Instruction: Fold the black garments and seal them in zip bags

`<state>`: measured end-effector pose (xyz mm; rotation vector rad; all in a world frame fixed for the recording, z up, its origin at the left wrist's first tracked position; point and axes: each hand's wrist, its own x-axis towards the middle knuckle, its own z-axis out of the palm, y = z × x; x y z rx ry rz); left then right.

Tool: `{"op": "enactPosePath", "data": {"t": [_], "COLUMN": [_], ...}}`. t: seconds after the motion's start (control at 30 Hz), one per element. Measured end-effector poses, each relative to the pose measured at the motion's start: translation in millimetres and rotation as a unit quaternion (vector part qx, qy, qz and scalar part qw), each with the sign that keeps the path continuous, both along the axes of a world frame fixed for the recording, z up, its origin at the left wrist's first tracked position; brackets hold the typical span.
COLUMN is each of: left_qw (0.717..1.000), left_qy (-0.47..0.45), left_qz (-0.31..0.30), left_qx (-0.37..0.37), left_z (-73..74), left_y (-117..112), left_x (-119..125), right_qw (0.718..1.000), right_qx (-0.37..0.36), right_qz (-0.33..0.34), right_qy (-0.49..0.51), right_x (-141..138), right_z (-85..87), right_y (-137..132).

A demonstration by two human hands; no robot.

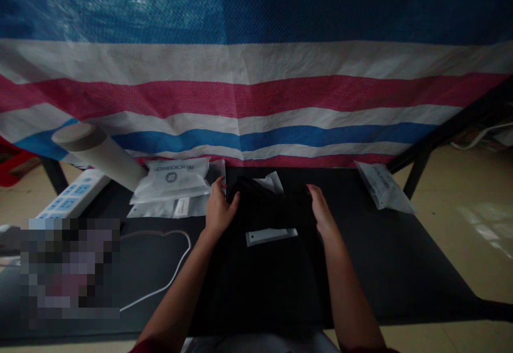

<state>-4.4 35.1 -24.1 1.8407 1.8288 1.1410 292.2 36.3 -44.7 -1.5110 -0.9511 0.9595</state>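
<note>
A black cloth item (pixel 276 209) stretches between my two hands, so dark that its exact kind cannot be made out. At its left end is my left hand (pixel 218 209), thumb and fingers curled around the edge. My right hand (pixel 320 211) grips the opposite end, fingers bent over the side. A frosted plastic bag (pixel 272 236) lies under the cloth; its near strip and a far corner stick out, while the middle is covered.
Frosted packages (pixel 178 179) are stacked at the back left, with another frosted package (pixel 382 185) at the right. A pale bottle (pixel 102 153) leans near a white power strip (pixel 74 198). A white cable (pixel 176 273) curves over the black tabletop (pixel 393 273). A striped tarp (pixel 240 96) hangs behind.
</note>
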Motion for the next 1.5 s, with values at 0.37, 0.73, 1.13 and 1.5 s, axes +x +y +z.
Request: {"op": "enactPosePath", "data": {"t": [0.37, 0.73, 1.13, 1.5], "left_qw": [0.980, 0.976, 0.961, 0.956], "left_qy": [0.077, 0.127, -0.137, 0.026], "left_qz": [-0.175, -0.161, -0.226, -0.261], "left_qx": [-0.059, -0.065, -0.083, -0.133], "left_z": [6.7, 4.7, 27.9, 9.6], "left_y": [-2.4, -2.0, -2.8, -4.4], "left_x": [3.5, -4.8, -7.2, -5.4], "right_qw": [0.989, 0.982, 0.993, 0.985], "right_qx": [-0.005, -0.018, 0.032, -0.005], "right_qz": [0.067, 0.076, 0.087, 0.111], "right_qy": [-0.130, -0.172, 0.078, 0.136], "right_x": [10.8, 21.3, 19.9, 19.2], "right_z": [-5.7, -3.6, 19.2, 24.5], "right_y": [-2.5, -4.8, -12.0, -16.2]}}
